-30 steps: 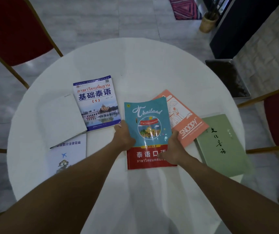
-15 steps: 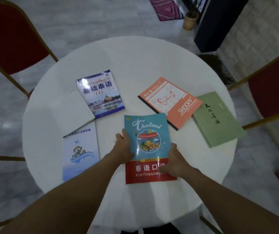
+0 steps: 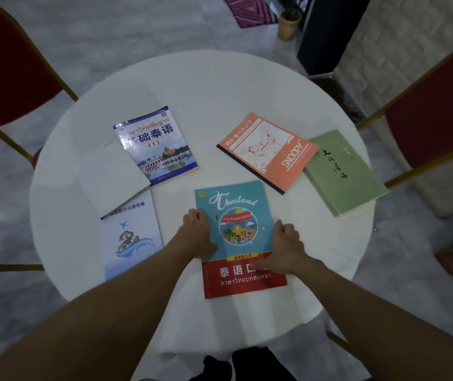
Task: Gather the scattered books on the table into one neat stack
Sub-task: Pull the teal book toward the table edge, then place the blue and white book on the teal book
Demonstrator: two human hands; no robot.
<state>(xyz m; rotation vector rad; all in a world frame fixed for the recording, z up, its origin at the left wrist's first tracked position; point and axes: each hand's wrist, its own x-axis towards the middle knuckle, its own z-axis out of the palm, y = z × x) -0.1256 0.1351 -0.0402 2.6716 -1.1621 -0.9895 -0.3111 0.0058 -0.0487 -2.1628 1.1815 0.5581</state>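
Both hands grip one teal and red Thailand book [image 3: 237,213] lying flat near the front of a round white table [image 3: 220,86]. The left hand [image 3: 198,235] curls closed over its left edge; the right hand [image 3: 285,247] clasps its right edge, thumb across the cover.

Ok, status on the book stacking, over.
Both hands, left and right, grip the Thailand book by its sides. Five other books scattered, unstacked. Nothing in the way.
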